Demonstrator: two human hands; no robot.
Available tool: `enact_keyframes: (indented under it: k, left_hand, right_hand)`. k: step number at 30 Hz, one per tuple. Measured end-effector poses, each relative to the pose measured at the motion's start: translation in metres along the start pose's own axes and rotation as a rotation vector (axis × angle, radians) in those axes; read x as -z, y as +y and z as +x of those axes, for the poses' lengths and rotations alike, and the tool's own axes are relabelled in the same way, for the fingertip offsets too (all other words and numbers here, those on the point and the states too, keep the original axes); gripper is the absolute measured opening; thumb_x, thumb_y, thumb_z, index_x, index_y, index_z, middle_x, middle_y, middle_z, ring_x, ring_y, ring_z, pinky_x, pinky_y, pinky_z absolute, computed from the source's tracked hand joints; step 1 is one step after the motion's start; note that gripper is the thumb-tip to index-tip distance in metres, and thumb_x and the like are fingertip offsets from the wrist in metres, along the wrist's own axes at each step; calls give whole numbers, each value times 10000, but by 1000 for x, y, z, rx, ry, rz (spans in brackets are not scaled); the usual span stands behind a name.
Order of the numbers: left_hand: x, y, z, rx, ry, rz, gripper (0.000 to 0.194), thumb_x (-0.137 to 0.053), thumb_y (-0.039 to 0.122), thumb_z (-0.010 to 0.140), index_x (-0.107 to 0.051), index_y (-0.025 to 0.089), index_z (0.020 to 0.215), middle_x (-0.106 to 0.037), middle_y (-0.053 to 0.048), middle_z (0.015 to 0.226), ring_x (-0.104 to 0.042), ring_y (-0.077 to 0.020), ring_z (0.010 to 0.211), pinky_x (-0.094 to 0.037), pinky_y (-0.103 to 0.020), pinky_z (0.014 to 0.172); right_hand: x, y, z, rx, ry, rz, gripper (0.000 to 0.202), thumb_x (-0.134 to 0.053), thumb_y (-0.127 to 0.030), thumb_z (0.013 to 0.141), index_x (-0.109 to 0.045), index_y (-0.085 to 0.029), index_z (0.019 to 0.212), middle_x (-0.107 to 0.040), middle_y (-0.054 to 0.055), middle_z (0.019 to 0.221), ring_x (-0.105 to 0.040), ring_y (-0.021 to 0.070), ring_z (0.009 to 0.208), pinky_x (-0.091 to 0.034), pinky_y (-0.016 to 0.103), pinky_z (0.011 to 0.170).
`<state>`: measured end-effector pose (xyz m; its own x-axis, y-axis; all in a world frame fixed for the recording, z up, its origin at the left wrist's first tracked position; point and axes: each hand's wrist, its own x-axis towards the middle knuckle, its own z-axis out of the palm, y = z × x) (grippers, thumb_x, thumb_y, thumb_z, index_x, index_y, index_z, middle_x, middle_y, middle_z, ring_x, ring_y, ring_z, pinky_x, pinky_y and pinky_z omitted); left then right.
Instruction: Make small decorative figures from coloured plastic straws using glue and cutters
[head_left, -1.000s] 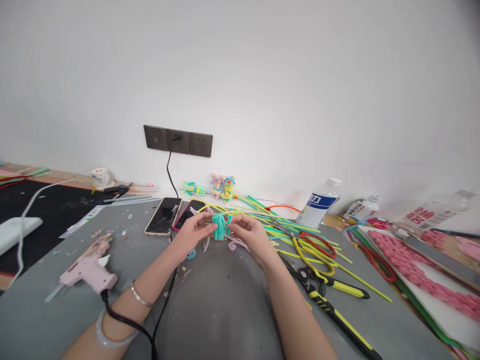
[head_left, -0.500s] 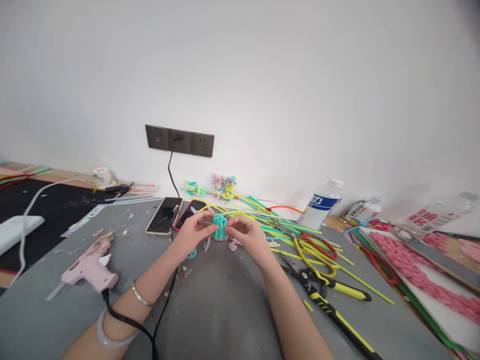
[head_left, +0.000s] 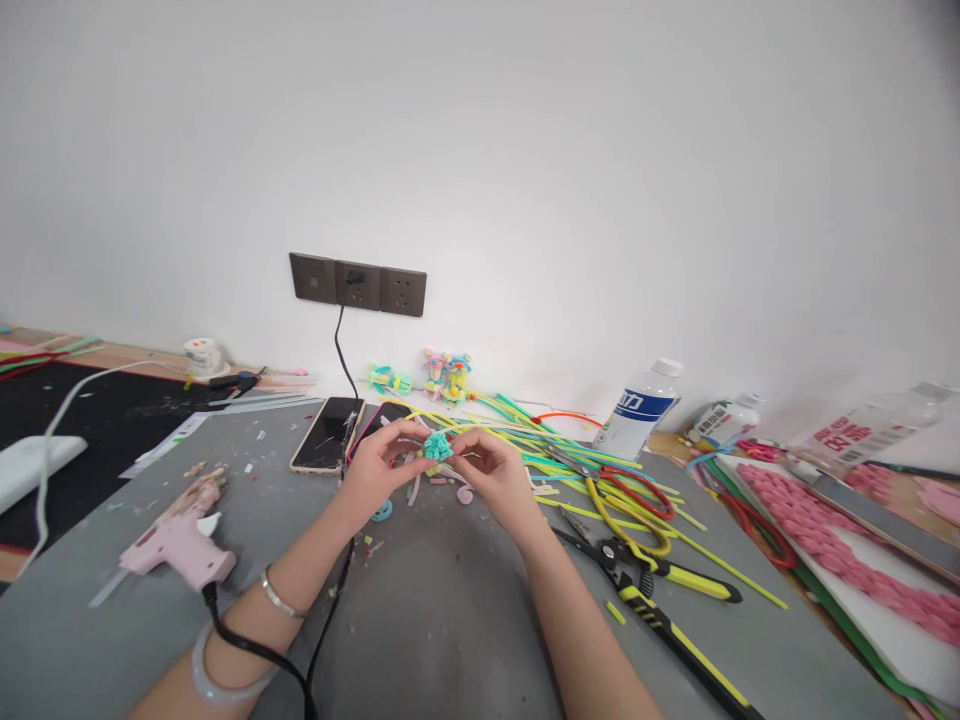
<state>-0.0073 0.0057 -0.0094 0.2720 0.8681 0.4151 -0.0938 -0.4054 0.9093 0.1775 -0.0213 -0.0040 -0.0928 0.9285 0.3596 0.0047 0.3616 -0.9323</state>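
A small turquoise bundle of pipe cleaners (head_left: 438, 447) is pinched between my two hands, just above the grey mat (head_left: 450, 610). My left hand (head_left: 384, 462) grips its left side with thumb and fingertips. On the opposite side, the thumb and fingers of my right hand (head_left: 491, 478) close on it. One end of the bundle faces me and looks like a fuzzy cluster. Below the hands lie a lilac curl (head_left: 465, 495) and a blue coil (head_left: 382, 510).
A pink hot glue gun (head_left: 180, 540) lies left, its black cord crossing by my left forearm. Right are yellow-black pliers (head_left: 622, 560), red-handled scissors (head_left: 637, 490) and loose pipe cleaners (head_left: 525, 435). A phone (head_left: 328, 435), small pipe-cleaner figures (head_left: 446, 375) and a bottle (head_left: 641, 410) stand or lie behind.
The turquoise bundle has been tipped so that its end, rather than its striped long side, now faces me. Both hands still hold it in nearly the same place.
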Motion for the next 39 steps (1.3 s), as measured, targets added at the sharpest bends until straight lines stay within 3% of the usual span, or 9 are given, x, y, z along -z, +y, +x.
enact_keyframes:
  k: [9, 18, 24, 30, 39]
  left_hand:
    - [0, 5, -1, -94, -30, -21, 217, -772, 223, 756, -704, 191, 959, -698, -67, 1019, -667, -212, 1028, -547, -356, 947]
    - [2, 3, -2, -134, -1, 92, 247, -751, 173, 755, -709, 182, 999, -721, -82, 1020, -665, -225, 1000, -513, -343, 926]
    - [2, 0, -5, -153, 34, 139, 434, -750, 185, 769, -599, 216, 1175, -724, -79, 1070, -661, -226, 1055, -479, -364, 985]
    - [1, -4, -6, -176, 45, 211, 444, -741, 196, 779, -627, 230, 1207, -701, -74, 1077, -652, -227, 1018, -496, -358, 945]
    - [0, 8, -4, -324, 25, 358, 220, -692, 158, 815, -692, 222, 1026, -673, -69, 1027, -628, -224, 1033, -500, -335, 909]
  right_hand:
    - [-3, -6, -2, 172, -2, -99, 56, -640, -234, 827, -642, -242, 772, -613, 37, 838, -595, 187, 815, -531, 309, 716]
    - [-4, -8, -2, 193, 5, -112, 68, -619, -198, 819, -623, -240, 766, -601, 31, 835, -588, 183, 816, -524, 303, 709]
    - [-7, -6, -4, 197, 11, -137, 58, -595, -193, 833, -599, -241, 801, -594, 38, 870, -590, 188, 864, -528, 304, 735]
    - [-10, -7, -4, 216, 18, -160, 49, -571, -196, 856, -590, -241, 855, -596, 43, 902, -591, 186, 879, -520, 311, 751]
    - [-9, -5, -5, 240, 31, -184, 54, -562, -203, 883, -539, -234, 845, -608, 47, 916, -600, 192, 907, -482, 302, 747]
